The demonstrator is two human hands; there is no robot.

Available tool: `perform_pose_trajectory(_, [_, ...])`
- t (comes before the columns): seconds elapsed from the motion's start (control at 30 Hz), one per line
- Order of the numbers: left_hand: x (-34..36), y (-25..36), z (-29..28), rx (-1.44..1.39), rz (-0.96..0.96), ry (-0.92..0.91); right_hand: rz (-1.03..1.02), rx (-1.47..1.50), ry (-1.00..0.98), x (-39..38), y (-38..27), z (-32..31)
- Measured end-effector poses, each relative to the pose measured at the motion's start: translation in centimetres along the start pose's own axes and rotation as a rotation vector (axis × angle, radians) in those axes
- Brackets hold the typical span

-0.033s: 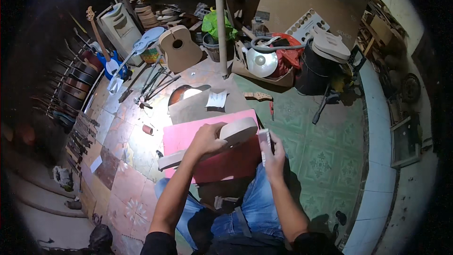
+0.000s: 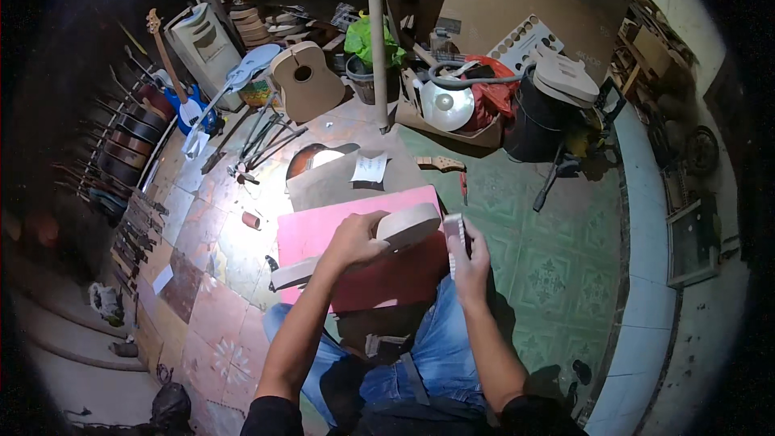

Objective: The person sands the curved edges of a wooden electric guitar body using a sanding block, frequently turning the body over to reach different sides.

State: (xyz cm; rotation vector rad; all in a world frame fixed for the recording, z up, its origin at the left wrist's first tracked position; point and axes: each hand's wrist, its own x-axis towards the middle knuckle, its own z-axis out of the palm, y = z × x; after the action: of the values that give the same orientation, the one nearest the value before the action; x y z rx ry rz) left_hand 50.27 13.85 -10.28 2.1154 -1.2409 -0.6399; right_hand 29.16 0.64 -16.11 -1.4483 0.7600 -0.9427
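Observation:
My left hand (image 2: 351,244) grips a pale, unpainted wooden piece (image 2: 408,218), seemingly a guitar body, tilted on edge above a pink board (image 2: 316,220); its curved rim faces up and part of it is hidden behind my hand. Just right of that rim, my right hand (image 2: 470,262) holds a pale rectangular block (image 2: 454,234) with a ridged edge, upright. Whether the block touches the wood is hard to tell. Under the pink board lies a brown sheet (image 2: 319,194) with a white paper (image 2: 370,168) on it.
Beyond are a sunburst guitar body (image 2: 305,160), a headstock (image 2: 440,163), red-handled tool (image 2: 464,188), metal tools (image 2: 262,141) and a small brown cylinder (image 2: 250,220). Guitars (image 2: 311,85), a pole (image 2: 377,48) and a black bin (image 2: 533,129) stand behind; a tiled ledge (image 2: 646,274) runs along the right.
My right hand and the block in it have shifted slightly upward. My left hand and the wooden piece look almost unchanged.

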Motion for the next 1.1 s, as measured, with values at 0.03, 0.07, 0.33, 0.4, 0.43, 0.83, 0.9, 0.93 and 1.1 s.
perform_pose_trajectory(0.03, [0.1, -0.4, 0.8, 0.026, 0.020, 0.031, -0.021, -0.023, 0.016, 0.8, -0.3, 0.0])
perform_pose_trajectory(0.07, [0.1, -0.4, 1.2, 0.051, 0.038, 0.060, -0.018, -0.033, 0.017, 1.6, -0.6, 0.1])
perform_pose_trajectory(0.33, [0.5, 0.2, 3.3, 0.159, 0.199, 0.443, -0.206, -0.338, -0.117, 2.9, -3.7, 2.2])
perform_pose_trajectory(0.4, [0.5, 1.0, 3.9, 0.198, 0.186, 0.515, -0.339, -0.479, -0.130, 1.7, -4.9, 3.0])
perform_pose_trajectory(0.43, [0.3, 1.2, 4.1, 0.180, 0.060, 0.408, -0.477, -0.609, -0.136, 1.3, -5.2, 3.3])
perform_pose_trajectory(0.83, [-0.1, 1.5, 5.0, 0.164, 0.043, 0.371, -0.203, -0.612, -0.041, 4.6, -3.8, 3.4])
perform_pose_trajectory(0.9, [-0.2, 1.1, 5.0, 0.133, 0.067, 0.415, -0.185, -0.577, -0.006, 2.8, -3.9, 4.2])
perform_pose_trajectory(0.93, [-0.6, 1.2, 4.7, 0.142, 0.011, 0.414, -0.331, -0.728, -0.042, 0.3, -5.2, 5.2])
perform_pose_trajectory(1.1, [0.0, 1.2, 5.4, 0.135, 0.041, 0.389, -0.182, -0.682, -0.049, 4.1, -4.2, 3.7])
